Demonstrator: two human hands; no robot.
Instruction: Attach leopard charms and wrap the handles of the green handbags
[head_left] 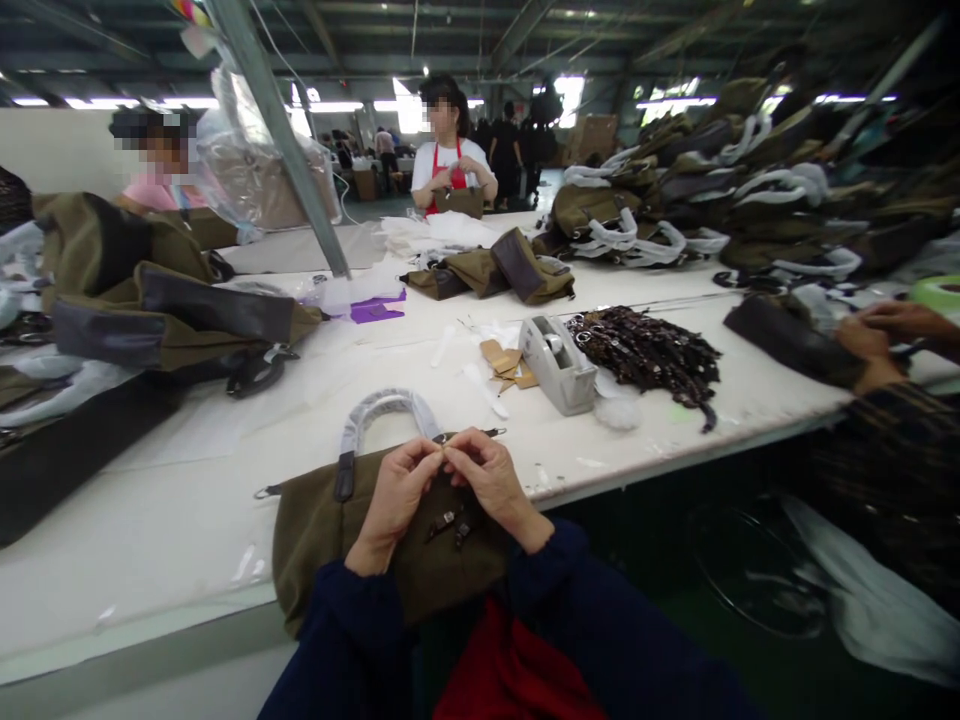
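Observation:
An olive-green bag lies at the table's front edge, its wrapped handle standing up behind my hands. Over the bag's upper part, my left hand and my right hand meet with thumbs and fingertips pinched together. Whatever is between the fingertips is too small to make out. Below the hands, dark straps with small metal fittings rest on the bag's front. A metal clip sticks out past the right fingers.
A tape dispenser stands beyond my right hand, with brown card pieces and a heap of dark straps beside it. Bags pile up at left and right. A person's hands work at the right; others stand across the table.

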